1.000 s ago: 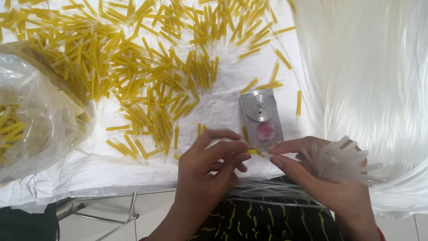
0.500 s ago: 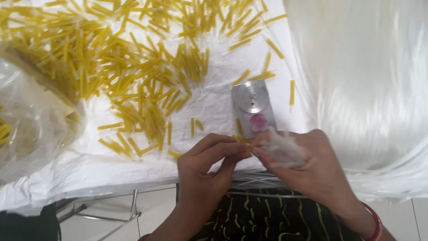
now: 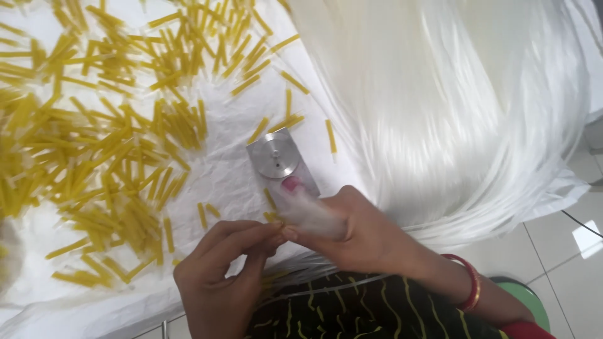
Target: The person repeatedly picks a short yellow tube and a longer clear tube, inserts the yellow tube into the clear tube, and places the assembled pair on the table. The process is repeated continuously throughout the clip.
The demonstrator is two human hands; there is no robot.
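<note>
- Your left hand [image 3: 217, 276] sits just below the small square metal device with a round disc and a pink button [image 3: 281, 164], fingers pinched narrow, thumb and forefinger meeting at the tip.
- Your right hand [image 3: 352, 229] lies just right of that pinch, closed around a small crumpled clear plastic bag [image 3: 312, 212], blurred here; its fingertips touch the left hand's fingertips.
- A short yellow tube piece [image 3: 274, 217] shows at the pinch, right below the metal device; which hand grips it, you cannot tell.
- Scattered short yellow tube pieces [image 3: 119, 157] cover the white plastic sheet [image 3: 220, 179] left of the device.
- A large bundle of white translucent strands [image 3: 452, 107] lies right of the device.
</note>
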